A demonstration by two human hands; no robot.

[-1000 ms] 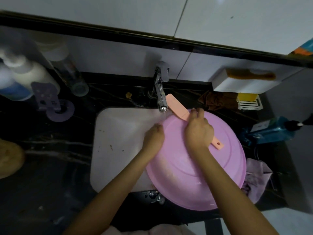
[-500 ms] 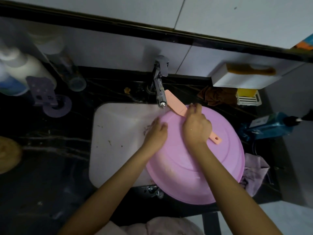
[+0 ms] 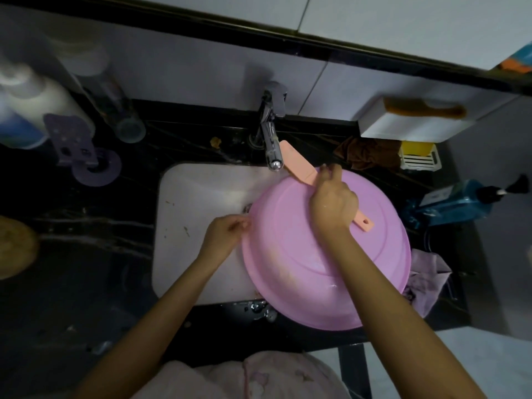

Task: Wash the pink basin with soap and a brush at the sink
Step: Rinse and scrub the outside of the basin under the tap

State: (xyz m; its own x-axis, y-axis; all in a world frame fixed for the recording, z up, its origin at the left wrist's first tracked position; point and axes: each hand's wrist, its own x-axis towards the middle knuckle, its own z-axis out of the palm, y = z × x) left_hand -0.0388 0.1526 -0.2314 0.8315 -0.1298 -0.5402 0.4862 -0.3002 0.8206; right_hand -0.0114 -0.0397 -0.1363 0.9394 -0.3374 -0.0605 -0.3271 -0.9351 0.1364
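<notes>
The pink basin [image 3: 311,269] lies upside down over the right half of the white sink [image 3: 195,203], its flat bottom facing up. My left hand [image 3: 226,230] grips the basin's left rim. My right hand [image 3: 334,203] holds the handle of a salmon-pink brush [image 3: 298,165] against the basin's far edge. The brush head reaches up to the chrome tap [image 3: 270,139], and the handle's end with a hole sticks out below my palm. No water stream is visible.
A blue pump bottle [image 3: 449,205] lies right of the basin, with a pale cloth [image 3: 426,277] below it. A yellow soap holder [image 3: 417,156] and brown rag [image 3: 365,152] sit behind. White bottles [image 3: 34,110] and a purple holder [image 3: 72,142] stand at the left.
My left hand slid down and left along the basin's rim. My right hand stayed on the brush at the basin's far edge. The camera shifted slightly.
</notes>
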